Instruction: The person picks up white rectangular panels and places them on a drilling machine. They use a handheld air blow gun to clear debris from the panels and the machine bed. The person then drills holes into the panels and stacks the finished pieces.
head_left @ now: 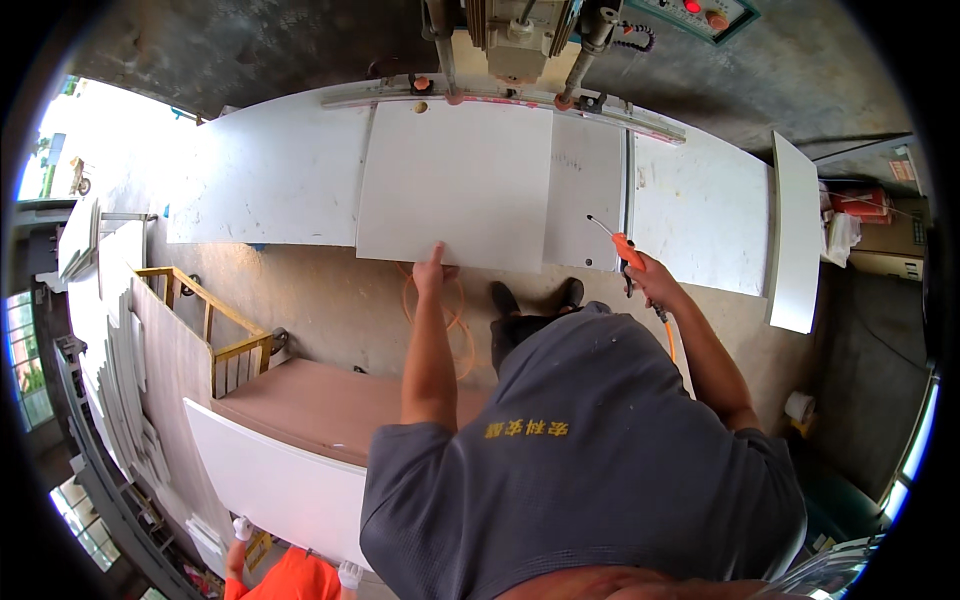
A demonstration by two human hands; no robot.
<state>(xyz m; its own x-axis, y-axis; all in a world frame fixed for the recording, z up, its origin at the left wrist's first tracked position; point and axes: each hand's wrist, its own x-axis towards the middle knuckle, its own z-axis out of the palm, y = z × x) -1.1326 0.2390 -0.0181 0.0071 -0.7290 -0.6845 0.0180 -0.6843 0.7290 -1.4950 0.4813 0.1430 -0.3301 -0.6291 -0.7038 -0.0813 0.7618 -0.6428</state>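
Observation:
A white rectangular panel [455, 185] lies on the machine's white worktable, its near edge sticking out past the table's front. At that edge is my left hand [432, 273], the index finger stretched over the top face and the other fingers curled at or under the edge, gripping it. My right hand [655, 283] is wrapped around an orange air blow gun [628, 250]. The gun's thin bent nozzle points up and left over the table, right of the panel. An orange hose [671, 340] hangs from its handle.
Above the table stands a drilling machine [520, 50] with a rail fence [510, 99]; its control box [700, 15] is at top right. A yellow-framed cart [235, 345] and brown boards [310, 405] are at left. Behind, a person in orange [295, 577] holds a white board [280, 475].

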